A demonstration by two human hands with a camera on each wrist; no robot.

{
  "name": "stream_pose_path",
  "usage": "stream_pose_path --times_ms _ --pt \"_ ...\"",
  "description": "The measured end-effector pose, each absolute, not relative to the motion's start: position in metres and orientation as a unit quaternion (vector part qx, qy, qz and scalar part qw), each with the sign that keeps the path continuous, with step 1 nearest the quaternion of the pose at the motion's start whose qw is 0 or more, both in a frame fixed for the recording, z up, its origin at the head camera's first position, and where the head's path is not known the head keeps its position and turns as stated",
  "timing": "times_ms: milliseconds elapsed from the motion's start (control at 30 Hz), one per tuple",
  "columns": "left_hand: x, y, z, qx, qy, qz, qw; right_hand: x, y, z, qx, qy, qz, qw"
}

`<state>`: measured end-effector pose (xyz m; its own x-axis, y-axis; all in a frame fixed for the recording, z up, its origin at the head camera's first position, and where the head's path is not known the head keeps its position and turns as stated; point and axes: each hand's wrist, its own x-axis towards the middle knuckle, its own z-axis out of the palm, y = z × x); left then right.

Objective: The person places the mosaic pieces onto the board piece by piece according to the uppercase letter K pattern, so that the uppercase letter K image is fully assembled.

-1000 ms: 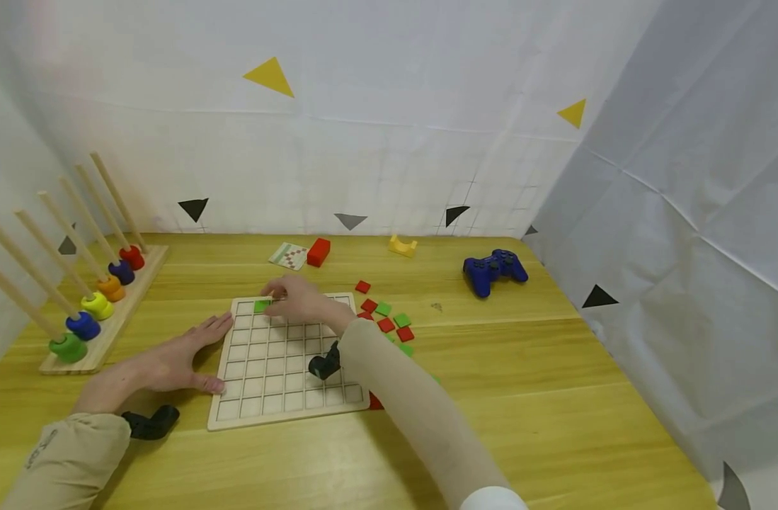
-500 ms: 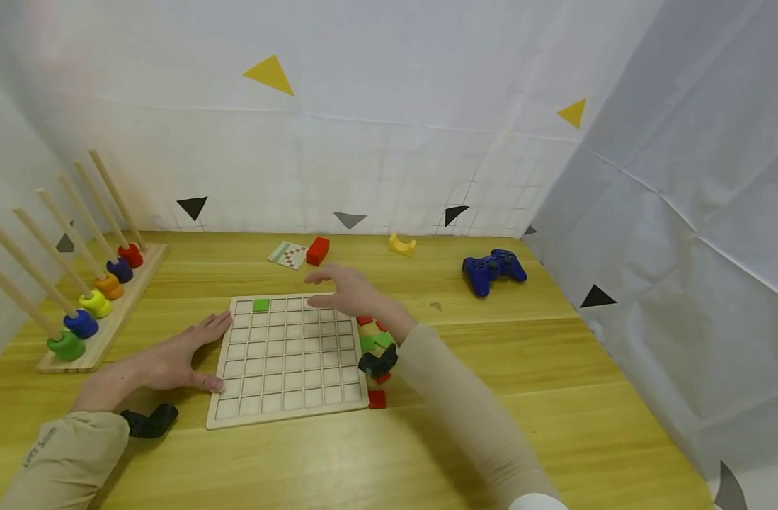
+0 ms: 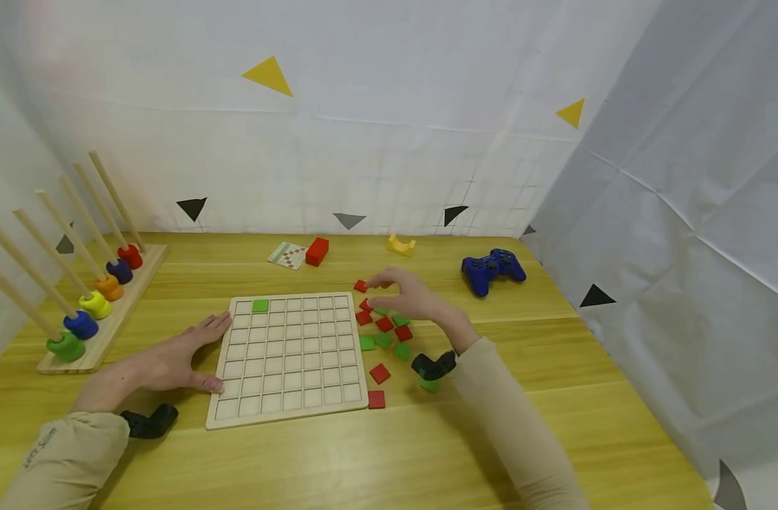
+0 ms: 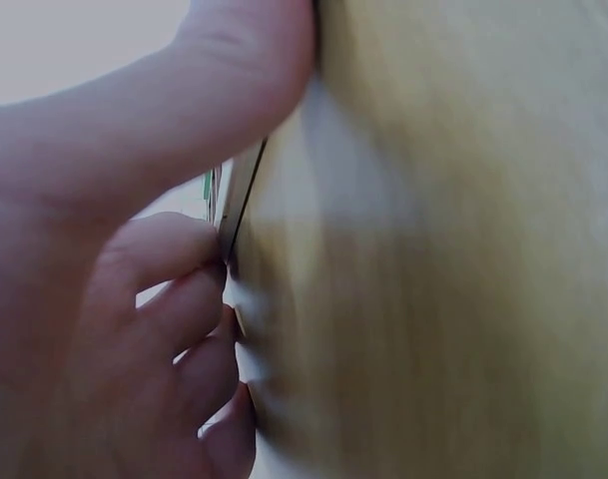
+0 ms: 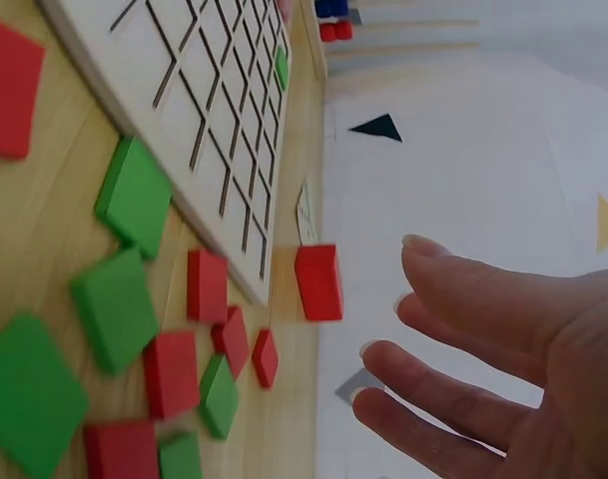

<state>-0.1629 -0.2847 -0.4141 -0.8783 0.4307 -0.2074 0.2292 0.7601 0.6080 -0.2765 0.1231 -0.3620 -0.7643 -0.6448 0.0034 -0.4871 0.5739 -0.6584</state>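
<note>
A pale wooden grid board (image 3: 291,358) lies flat on the table, with one green tile (image 3: 260,305) in a cell of its far row. My left hand (image 3: 172,361) rests on the table at the board's left edge, thumb and fingertips against that edge. Over the loose red and green tiles (image 3: 384,324) right of the board hovers my right hand (image 3: 410,294), its fingers spread and nothing between them. The right wrist view shows those fingers (image 5: 453,394) apart, with the tiles (image 5: 114,309) lying flat on the table beside the board.
At the left stands a wooden peg rack (image 3: 102,319) with coloured rings. Behind the board are a patterned card (image 3: 288,256), a red block (image 3: 317,252) and a yellow curved block (image 3: 401,246). A blue game controller (image 3: 493,270) lies at the back right.
My right hand has left the green tile on the board and moved right, over the loose tiles. My left hand has stayed at the board's edge.
</note>
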Motion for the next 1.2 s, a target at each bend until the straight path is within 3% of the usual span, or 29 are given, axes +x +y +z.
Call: stream_pose_path --times_ms 467,1200 --pt "-0.163 -0.283 -0.414 0.177 0.923 0.292 0.176 -0.278 0.183 -0.38 -0.302 0.882 -0.341 0.122" --pt "-0.162 -0.285 -0.415 0.183 0.92 0.304 0.165 -0.284 0.187 -0.4 -0.29 0.904 -0.276 0.148"
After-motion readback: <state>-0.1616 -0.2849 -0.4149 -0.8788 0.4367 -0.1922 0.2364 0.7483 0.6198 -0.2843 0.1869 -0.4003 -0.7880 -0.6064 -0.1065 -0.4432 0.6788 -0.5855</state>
